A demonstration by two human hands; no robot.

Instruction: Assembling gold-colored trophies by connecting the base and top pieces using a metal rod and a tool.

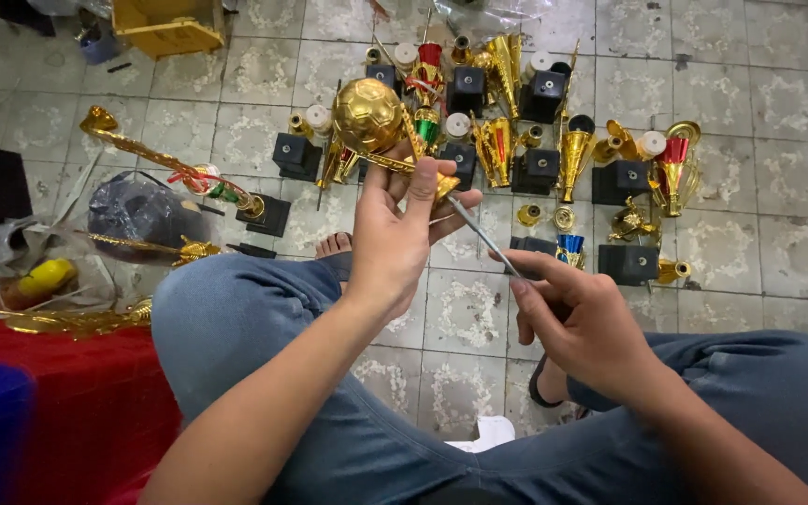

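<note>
The left hand [395, 234] pinches a gold ball-topped trophy piece [368, 117] while the right hand's [577, 323] grip closes around a thin metal rod [481, 236] above the tiled floor [759, 103].

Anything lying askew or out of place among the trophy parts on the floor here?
Yes. One assembled gold trophy lies tipped on its side at left, while others stand upright. Small gold parts lie loose among black bases. The left hand holds a gold ball piece.

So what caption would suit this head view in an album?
Left hand holds a gold ball-topped trophy piece; right hand holds a thin metal rod above trophy parts on the tiled floor.
</note>
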